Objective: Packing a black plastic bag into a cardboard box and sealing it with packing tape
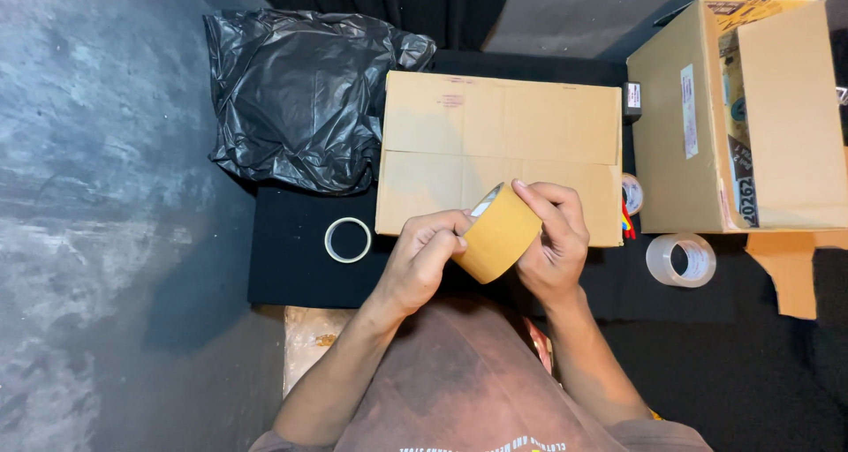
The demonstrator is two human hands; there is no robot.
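While both hands grip it, left hand [422, 258] and right hand [549, 240], the tape roll [496, 234] looks wide, tan and matte.

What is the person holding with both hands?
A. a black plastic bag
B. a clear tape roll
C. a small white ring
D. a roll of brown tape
D: the left hand and right hand both grip the roll of brown tape in front of the closed cardboard box.
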